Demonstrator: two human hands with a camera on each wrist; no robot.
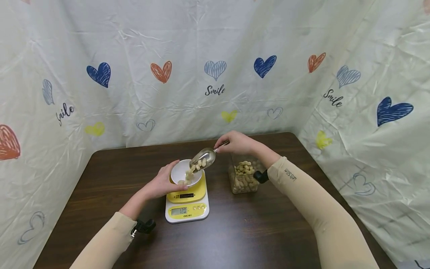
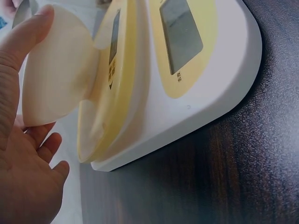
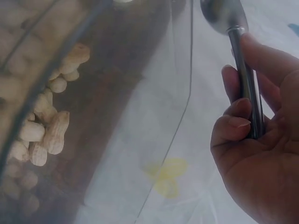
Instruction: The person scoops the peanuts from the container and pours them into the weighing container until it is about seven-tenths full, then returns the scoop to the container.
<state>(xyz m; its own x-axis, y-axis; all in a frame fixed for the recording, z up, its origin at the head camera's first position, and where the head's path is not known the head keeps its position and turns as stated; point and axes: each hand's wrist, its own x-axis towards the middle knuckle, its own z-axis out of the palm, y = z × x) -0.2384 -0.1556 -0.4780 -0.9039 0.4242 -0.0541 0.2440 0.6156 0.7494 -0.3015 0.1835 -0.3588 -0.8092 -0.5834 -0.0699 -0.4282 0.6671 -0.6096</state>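
A white bowl (image 1: 178, 171) with some peanuts (image 1: 189, 176) inside is on the yellow and white scale (image 1: 186, 210), whose display is lit. My left hand (image 1: 162, 182) grips the bowl's left side, thumb along the near rim in the head view; the left wrist view shows the hand (image 2: 28, 126) around the bowl (image 2: 60, 70). My right hand (image 1: 236, 143) holds the metal scoop (image 1: 207, 157) by its handle, tilted down over the bowl with peanuts at its mouth. In the right wrist view, fingers of the hand (image 3: 261, 126) curl round the handle (image 3: 247, 84).
Right of the scale stands a clear square container (image 1: 244, 184) of peanuts, partly below my right forearm. The dark wooden table (image 1: 235, 239) meets a white curtain (image 1: 188, 45) printed with hearts at its back and sides. Black wrist devices sit at both sleeves.
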